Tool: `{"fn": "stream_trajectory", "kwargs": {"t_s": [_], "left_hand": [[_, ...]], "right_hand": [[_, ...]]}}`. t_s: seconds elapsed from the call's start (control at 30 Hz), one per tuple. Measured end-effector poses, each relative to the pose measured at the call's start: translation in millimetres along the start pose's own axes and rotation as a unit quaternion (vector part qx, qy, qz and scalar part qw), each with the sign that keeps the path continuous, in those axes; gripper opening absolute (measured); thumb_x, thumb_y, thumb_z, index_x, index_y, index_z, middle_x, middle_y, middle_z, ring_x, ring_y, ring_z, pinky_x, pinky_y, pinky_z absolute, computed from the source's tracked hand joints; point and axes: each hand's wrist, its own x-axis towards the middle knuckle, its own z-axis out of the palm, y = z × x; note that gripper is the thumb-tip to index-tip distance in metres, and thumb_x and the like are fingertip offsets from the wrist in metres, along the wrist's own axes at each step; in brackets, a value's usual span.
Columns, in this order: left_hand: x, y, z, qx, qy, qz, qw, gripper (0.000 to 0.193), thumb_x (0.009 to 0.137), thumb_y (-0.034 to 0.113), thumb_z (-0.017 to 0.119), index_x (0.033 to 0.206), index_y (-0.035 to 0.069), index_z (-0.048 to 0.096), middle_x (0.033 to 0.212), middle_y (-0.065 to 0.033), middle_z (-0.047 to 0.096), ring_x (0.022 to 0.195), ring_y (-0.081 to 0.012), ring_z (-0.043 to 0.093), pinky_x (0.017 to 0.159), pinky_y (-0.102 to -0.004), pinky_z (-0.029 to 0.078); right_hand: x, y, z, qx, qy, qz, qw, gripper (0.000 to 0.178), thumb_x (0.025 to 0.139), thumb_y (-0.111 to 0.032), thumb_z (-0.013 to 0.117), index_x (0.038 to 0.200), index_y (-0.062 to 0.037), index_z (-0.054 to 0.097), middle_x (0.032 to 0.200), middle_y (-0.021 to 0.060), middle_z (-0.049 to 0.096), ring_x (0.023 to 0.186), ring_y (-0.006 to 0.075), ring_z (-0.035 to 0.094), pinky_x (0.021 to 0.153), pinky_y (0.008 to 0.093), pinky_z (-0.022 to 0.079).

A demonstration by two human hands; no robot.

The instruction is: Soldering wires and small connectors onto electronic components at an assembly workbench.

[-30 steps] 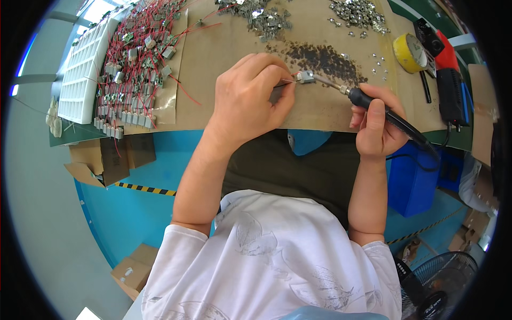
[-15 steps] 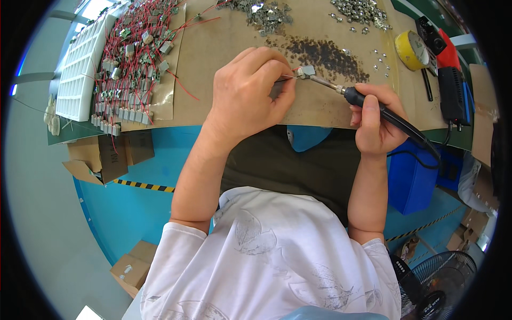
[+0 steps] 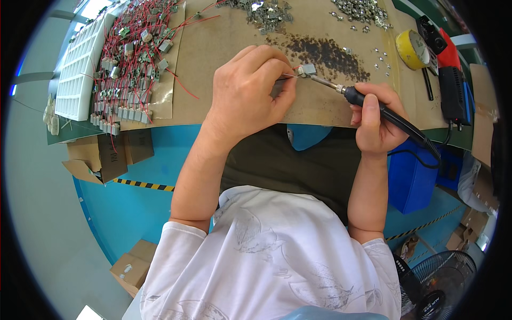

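Note:
My left hand is closed in a pinch above the near part of the brown work sheet. A thin silvery wire sticks out of its fingertips toward a small grey block-shaped component, with a bit of red wire beside it. Whether the fingers also grip the component is hidden. My right hand is wrapped round the black handle of a soldering iron. The iron's metal tip points left and meets or nearly meets the component's near edge, where the thin wire also ends.
Grey components with red wires pile up at left beside a white gridded tray. Small metal pieces and shiny bits lie at the back, near dark residue. Yellow tape and a black power unit stand right.
Both hands stay almost in place. The grey component has shifted very slightly at the soldering iron's tip.

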Motion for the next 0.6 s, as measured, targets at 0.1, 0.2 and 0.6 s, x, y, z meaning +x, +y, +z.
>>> {"fn": "stream_trajectory", "kwargs": {"t_s": [0.1, 0.2, 0.6], "left_hand": [[0.1, 0.6, -0.4, 0.0, -0.002, -0.002, 1.0, 0.015, 0.074, 0.003, 0.079, 0.083, 0.007, 0.068, 0.089, -0.0029, 0.072, 0.078, -0.0232, 0.069, 0.067, -0.0335, 0.055], [-0.1, 0.4, 0.1, 0.001, -0.003, -0.003, 1.0, 0.015, 0.074, 0.003, 0.079, 0.083, 0.007, 0.068, 0.089, -0.0027, 0.072, 0.078, -0.0229, 0.069, 0.067, -0.0334, 0.055], [0.7, 0.9, -0.1, 0.006, -0.006, -0.005, 1.0, 0.015, 0.074, 0.003, 0.08, 0.082, 0.007, 0.068, 0.089, -0.0026, 0.072, 0.079, -0.0232, 0.069, 0.068, -0.0335, 0.055]], "right_hand": [[0.2, -0.9, 0.5, -0.003, 0.004, 0.0, 1.0, 0.011, 0.092, 0.004, 0.064, 0.098, 0.007, 0.072, 0.076, 0.01, 0.068, 0.061, 0.0114, 0.063, 0.056, 0.0222, 0.047], [0.1, -1.0, 0.8, -0.001, 0.004, 0.004, 1.0, 0.011, 0.091, 0.005, 0.064, 0.098, 0.007, 0.073, 0.076, 0.0103, 0.068, 0.061, 0.0115, 0.063, 0.057, 0.0222, 0.047], [-0.2, 0.7, -0.7, 0.0, -0.001, -0.002, 1.0, 0.011, 0.091, 0.004, 0.065, 0.098, 0.0063, 0.073, 0.076, 0.0101, 0.068, 0.061, 0.0119, 0.063, 0.056, 0.0229, 0.047]]}}
